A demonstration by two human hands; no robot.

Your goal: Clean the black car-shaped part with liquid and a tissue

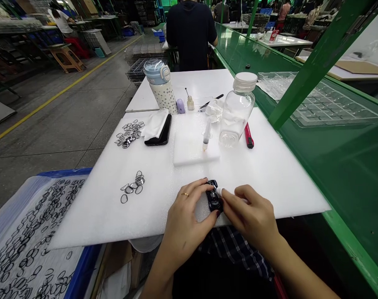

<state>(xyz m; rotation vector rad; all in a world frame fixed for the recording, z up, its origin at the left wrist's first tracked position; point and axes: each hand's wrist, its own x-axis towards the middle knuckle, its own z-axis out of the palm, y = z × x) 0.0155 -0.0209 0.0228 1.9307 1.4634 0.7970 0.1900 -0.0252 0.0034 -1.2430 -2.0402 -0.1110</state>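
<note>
A small black toy car [213, 198] sits near the front edge of the foam-covered table. My left hand [189, 216] has it between the fingertips at one end and the thumb at the other. With the fingers of my right hand [251, 211] pinched together, I hold a slim white tool [219, 191] against the side of the car. Most of that tool is hidden by my fingers. Just beyond the car lies a white foam block [189, 151] with a syringe [206, 137] on it.
Black oval rings lie in two piles [134, 185] at the left, beside a phone [164, 135] under a tissue. A clear jar [235, 112], red cutter [249, 136], tumbler [160, 87] and tweezers [211, 102] stand or lie farther back. A green conveyor [341, 166] runs along the right.
</note>
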